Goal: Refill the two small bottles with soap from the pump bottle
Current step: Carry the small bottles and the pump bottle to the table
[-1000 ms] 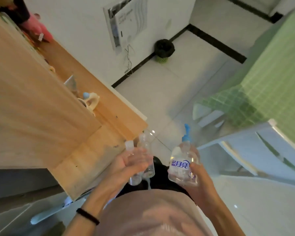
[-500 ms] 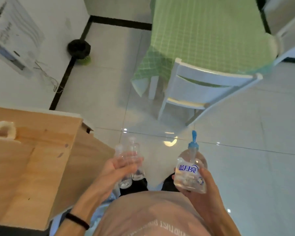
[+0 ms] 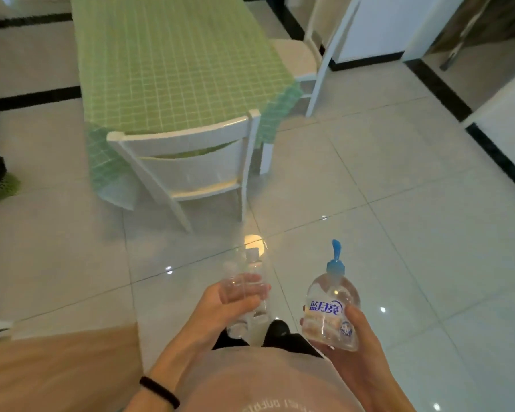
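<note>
My left hand point(image 3: 223, 304) is wrapped around two small clear bottles point(image 3: 252, 275), held side by side and upright at waist height over the floor. My right hand point(image 3: 354, 337) grips a clear pump bottle point(image 3: 330, 310) with a blue pump head and a blue-lettered label, also upright. The pump bottle sits to the right of the small bottles, apart from them. The small bottles look transparent and their fill level cannot be made out.
A table under a green checked cloth point(image 3: 173, 60) stands ahead, with a white chair point(image 3: 191, 162) pushed in at its near end and a second chair point(image 3: 309, 58) at its right. A wooden surface point(image 3: 57, 370) lies at lower left. Glossy tiled floor point(image 3: 399, 233) spreads around.
The view has swung right, away from the wooden furniture, so the green table and white chair now lie straight ahead. Both hands kept their bottles in the same grip.
</note>
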Demonstrator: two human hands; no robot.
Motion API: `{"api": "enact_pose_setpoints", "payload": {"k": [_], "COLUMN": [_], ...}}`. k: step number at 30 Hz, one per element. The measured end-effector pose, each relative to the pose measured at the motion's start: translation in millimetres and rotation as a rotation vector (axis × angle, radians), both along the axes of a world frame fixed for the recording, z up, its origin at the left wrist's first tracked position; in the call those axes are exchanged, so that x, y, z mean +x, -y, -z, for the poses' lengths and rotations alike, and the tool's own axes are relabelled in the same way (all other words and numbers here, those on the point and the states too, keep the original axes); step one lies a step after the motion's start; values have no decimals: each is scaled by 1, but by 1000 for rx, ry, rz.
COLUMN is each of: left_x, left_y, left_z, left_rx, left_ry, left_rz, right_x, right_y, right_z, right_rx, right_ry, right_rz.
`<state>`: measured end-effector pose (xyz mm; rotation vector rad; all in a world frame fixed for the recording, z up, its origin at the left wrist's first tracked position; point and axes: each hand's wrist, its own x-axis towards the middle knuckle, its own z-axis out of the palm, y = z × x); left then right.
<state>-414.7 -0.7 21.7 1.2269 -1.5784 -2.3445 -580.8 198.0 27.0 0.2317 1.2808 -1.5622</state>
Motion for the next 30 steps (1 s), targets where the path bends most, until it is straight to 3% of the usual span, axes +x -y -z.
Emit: {"api": "enact_pose_setpoints", "payload": {"k": [6, 12, 19, 30], "left_x": [-92, -153, -218, -369], "left_y": [-33, -31, 20, 122], "left_z": [0, -2, 12, 8], "left_rx": [12, 47, 25, 75], "left_ry": [22, 65, 146, 107], "left_rz": [126, 167, 175, 280], "right_x": [-67, -117, -179, -317], "right_y": [-63, -73, -31, 80], "right_z": [10, 11, 25, 10], "right_rx": [13, 16, 24, -17], "right_ry": [-36, -9, 30, 21], "right_rz": [209, 280, 298, 403]}}
